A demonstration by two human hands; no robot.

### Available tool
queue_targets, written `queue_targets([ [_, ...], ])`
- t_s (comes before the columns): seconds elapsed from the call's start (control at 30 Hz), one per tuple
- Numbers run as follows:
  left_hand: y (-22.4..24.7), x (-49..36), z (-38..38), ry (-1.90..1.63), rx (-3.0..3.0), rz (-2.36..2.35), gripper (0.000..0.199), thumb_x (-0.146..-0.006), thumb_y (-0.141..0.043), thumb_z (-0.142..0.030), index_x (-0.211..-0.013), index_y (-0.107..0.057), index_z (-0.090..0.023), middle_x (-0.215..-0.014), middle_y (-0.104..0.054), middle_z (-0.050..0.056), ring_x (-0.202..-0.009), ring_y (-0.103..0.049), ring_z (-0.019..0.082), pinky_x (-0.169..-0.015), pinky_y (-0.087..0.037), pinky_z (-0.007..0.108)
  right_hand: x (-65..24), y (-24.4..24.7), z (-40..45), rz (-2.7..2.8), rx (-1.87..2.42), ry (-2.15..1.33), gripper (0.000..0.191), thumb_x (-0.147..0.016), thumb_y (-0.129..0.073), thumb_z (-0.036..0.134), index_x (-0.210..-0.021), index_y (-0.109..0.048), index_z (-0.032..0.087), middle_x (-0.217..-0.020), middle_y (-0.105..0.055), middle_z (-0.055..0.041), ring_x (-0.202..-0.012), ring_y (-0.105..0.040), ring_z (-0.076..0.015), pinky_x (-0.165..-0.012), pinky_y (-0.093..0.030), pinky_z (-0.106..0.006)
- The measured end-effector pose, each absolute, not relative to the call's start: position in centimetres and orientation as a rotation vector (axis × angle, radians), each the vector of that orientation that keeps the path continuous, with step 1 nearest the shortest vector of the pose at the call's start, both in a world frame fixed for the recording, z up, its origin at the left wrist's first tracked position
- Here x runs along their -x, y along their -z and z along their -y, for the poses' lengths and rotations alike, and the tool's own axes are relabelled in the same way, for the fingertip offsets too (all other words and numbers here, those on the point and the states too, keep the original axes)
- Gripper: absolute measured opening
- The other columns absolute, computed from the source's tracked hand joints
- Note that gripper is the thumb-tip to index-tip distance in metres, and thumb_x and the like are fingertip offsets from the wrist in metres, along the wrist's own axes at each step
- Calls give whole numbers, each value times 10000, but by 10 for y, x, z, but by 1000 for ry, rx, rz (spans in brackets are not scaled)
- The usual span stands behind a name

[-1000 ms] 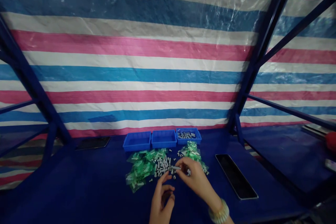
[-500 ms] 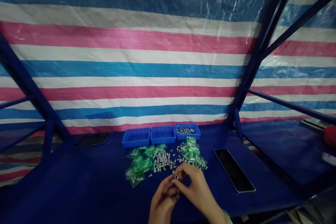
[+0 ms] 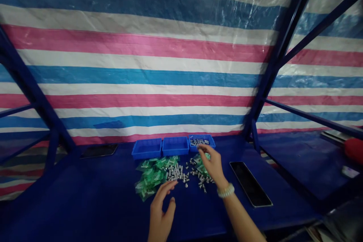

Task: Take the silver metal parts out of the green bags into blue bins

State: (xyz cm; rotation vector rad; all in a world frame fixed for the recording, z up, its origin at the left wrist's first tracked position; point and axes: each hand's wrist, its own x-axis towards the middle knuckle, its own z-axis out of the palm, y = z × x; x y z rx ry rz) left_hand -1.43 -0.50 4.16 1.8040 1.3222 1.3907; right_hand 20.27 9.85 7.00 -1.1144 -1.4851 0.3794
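Observation:
My right hand [image 3: 211,162] reaches to the front edge of the right blue tray [image 3: 214,144], which holds several small metal parts. Its thumb and index finger pinch a small metal part [image 3: 199,146], mostly hidden by the fingertips. A beaded bracelet circles that wrist. My left hand [image 3: 162,208] is open, thumb and fingers apart, close to the loose silver metal pieces [image 3: 175,173]. Left of these lies a heap of green-tinted small plastic bags [image 3: 151,179]. Another pile of green bags [image 3: 202,165] with short screw-like pieces [image 3: 202,181] is partly covered by my right hand.
Two more blue trays, the left one [image 3: 147,155] and the middle one [image 3: 176,151], stand in a row beside the right one. A dark phone [image 3: 251,184] lies to the right, another dark flat device [image 3: 99,151] at the back left. Blue frame posts [image 3: 269,79] flank the table.
My hands were together around a small metal part near the front. Now they have parted: the right moved forward to the right tray, the left back and opened.

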Motion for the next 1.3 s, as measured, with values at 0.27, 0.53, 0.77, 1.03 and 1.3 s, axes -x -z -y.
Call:
queue_targets([
  [0.27,-56,56,-80,-1127,-2401,-1503,306,-857,-494,-202,-1127,-639,-194,-1090,-687,95,-1048,-615,259,-923,-485,433,-206,-69,-142,1999,1347,-94,258,-876,-477,127,-1067,-651,132,-1040,-676,-120,-973,-599,-227,-894,-455,-359],
  [0.53,-63,59,-129,-513,-2838,-1380,259,-818,-640,-233,-1075,-627,-202,-1078,-677,69,-1009,-601,266,-843,-453,365,-154,-48,-108,2366,1326,-134,256,-799,-507,51,-878,-710,186,-864,-681,-74,-910,-563,-227,-779,-424,-309],
  [0.77,-56,64,-144,-488,-2886,-1386,68,-877,-575,-216,-907,-631,-189,-868,-677,45,-852,-615,223,-731,-444,292,-135,-54,-89,2503,1294,-68,233,-865,-471,84,-989,-651,164,-1003,-631,-96,-982,-518,-235,-838,-425,-344],
  [1.03,-47,68,-143,-616,-2845,-1414,137,-912,-490,-192,-865,-619,-190,-858,-672,42,-841,-607,202,-739,-449,284,-116,-37,-67,2538,1086,-179,448,-942,-488,395,-1344,-460,200,-1390,-476,-103,-1302,-368,-287,-1068,-325,-470],
  [1.3,-46,68,-137,-676,-2804,-1388,135,-904,-490,-196,-868,-621,-196,-874,-672,44,-853,-595,208,-783,-437,313,-150,-27,-63,2654,1035,-336,522,-996,-352,388,-1483,-251,227,-1525,-331,-50,-1427,-195,-251,-1153,-179,-510],
])
